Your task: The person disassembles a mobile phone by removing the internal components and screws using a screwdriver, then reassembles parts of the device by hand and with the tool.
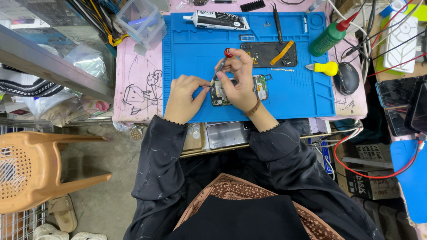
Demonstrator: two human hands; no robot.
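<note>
Fingers (pixel 235 66) of right hand (pixel 240 82) pinching closed around red-capped screwdriver (pixel 223 60), tip slanting down-left onto opened phone (pixel 260 86) lying lengthwise across blue mat (pixel 302 98); left hand (pixel 182 95) curling, fingertips bracing phone's left end, just beside the tip.

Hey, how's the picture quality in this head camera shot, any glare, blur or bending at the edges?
Head view: even, soft light on the blue mat, with only faint shadows under the left hand and right hand; the opened phone and screwdriver look sharp; mild glare on the metal tray; wide-angle bending shows at the edges, on the plastic stool.
</note>
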